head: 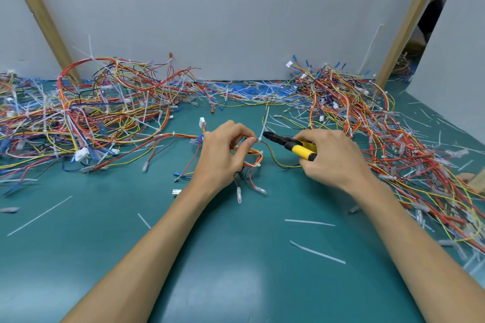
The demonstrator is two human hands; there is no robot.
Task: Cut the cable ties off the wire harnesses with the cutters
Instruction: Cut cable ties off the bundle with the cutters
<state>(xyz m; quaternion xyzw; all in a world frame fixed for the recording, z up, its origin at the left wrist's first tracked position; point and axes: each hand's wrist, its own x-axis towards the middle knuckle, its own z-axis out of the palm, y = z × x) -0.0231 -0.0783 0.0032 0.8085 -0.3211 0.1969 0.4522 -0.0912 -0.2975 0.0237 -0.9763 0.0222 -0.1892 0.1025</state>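
- Under both hands: green table (pixel 236 257), littered with white offcuts (pixel 317 255) from cut ties.
- Out past the left hand (pixel 223 155), on its outer side: large tangled left heap (pixel 91 107) of wire harnesses, with many white ties showing among the wires; probably still waiting for the cutters.
- Out past the right hand (pixel 333 157), on its outer side and beyond: right heap (pixel 367 118), looser and mixed with stray offcuts; possibly the finished lot, but hard to be sure.
- Between the two hands: single harness (pixel 253 156), pinched by the left thumb and forefinger, loops sagging below the left palm onto the table.
- Inside the right hand's curled fingers: yellow handles of the cutters (pixel 291 145), gripped firmly. Long axis slanted from the right palm up and across toward the left fingertips, black nose leading.
- Right at the left fingertips: cable tie (pixel 264 123), head seated on the wires, tail standing up and away from both hands, leaning a little to the right-hand side.
- Just beside that head, on its right-hand side: cutter nose. Touching or a hair apart, cannot tell; how far the jaws stand apart, too small to read.
- Next move, as a judgement: a short slide of the nose toward the left fingertips, catching the band alone. Left thumb very near the bite, wires right under it, so a careful approach needed.
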